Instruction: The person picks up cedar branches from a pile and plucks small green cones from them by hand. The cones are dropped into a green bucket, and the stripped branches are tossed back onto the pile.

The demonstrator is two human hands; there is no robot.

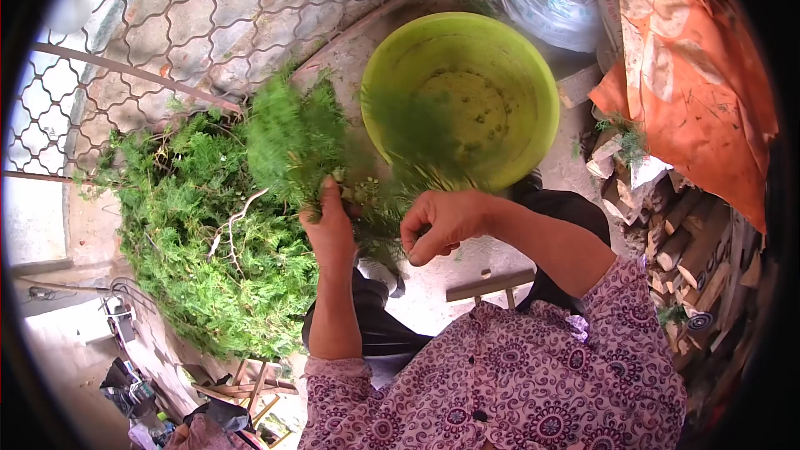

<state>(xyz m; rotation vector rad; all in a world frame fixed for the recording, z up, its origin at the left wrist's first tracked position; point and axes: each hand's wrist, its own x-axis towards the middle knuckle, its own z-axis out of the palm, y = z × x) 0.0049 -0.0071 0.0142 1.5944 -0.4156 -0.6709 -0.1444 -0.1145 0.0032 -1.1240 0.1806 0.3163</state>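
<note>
Holding sprigs point(293, 143), left hand point(327, 210), right hand point(446, 221) near tub's open rim point(545, 108)

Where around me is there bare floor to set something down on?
A narrow, mostly bare floor strip runs between the green basin and the stacked wood. Another pale patch shows between your dark trouser legs, beside the wooden bar. It's crowded at left, with the heaped greenery, and at far right, with the stacked wood and orange sheet.
</note>
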